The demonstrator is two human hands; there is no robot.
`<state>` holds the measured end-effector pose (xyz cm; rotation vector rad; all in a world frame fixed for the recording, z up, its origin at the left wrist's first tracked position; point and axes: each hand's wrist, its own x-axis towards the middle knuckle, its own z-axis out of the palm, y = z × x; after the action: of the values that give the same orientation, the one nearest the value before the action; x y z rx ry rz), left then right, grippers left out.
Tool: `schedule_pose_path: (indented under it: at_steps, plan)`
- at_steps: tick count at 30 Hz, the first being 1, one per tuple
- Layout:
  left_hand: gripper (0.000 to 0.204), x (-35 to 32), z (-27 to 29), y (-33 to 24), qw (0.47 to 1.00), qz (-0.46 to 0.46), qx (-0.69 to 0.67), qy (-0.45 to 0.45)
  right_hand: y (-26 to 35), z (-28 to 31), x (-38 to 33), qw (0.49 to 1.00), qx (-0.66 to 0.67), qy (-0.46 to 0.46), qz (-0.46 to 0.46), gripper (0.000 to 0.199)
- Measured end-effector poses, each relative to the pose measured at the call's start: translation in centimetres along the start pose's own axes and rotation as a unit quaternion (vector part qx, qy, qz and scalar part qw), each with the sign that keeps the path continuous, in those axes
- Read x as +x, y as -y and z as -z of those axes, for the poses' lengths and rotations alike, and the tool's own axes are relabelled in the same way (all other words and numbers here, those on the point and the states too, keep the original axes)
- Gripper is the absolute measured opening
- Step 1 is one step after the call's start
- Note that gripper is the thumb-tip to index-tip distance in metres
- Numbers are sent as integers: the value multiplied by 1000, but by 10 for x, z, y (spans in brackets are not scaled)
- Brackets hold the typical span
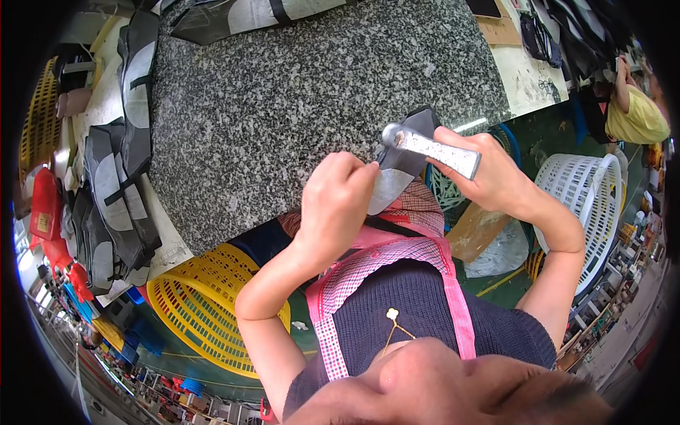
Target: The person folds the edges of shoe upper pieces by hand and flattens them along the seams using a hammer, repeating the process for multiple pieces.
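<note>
A dark grey and black sheet piece [394, 185] with a lighter grey panel hangs over the near edge of the speckled stone slab [319, 92]. My left hand [336, 195] is closed, its thumb and fingers pinching the left edge of this piece. In my right hand [482, 170] is a silver hammer-like metal tool [432, 150], its rounded end over the piece and its worn, flat-sided length running back into my grip. My right fingers are wrapped round it, partly hidden behind it.
Stacked grey and black pieces [117, 191] lie left of the slab, with a strapped bundle [248, 18] on its far edge. A yellow basket [205, 304] stands at lower left, a white basket [581, 205] at right. Another person in a yellow top [637, 117] is at far right.
</note>
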<state>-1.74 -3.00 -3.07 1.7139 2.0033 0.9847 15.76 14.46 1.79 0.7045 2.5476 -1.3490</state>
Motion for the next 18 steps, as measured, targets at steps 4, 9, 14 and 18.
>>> schedule_pose_path:
  at_steps: [4, 9, 14, 18]
  plan:
    - [26, -4, -1, -6, 994, -55, 86, 33, 12, 4, -4, 990, -10, -103, 91, 18]
    - [20, 12, 4, -2, 995, -45, 51, 71, 2, -1, -5, 999, -18, -12, 29, 15]
    - [12, 50, -8, 5, 997, -48, 28, 51, -12, 9, 0, 971, 62, -222, 62, 26]
    - [11, 77, -11, 12, 997, -51, -16, 56, -20, 4, 2, 988, -21, -147, -35, 29]
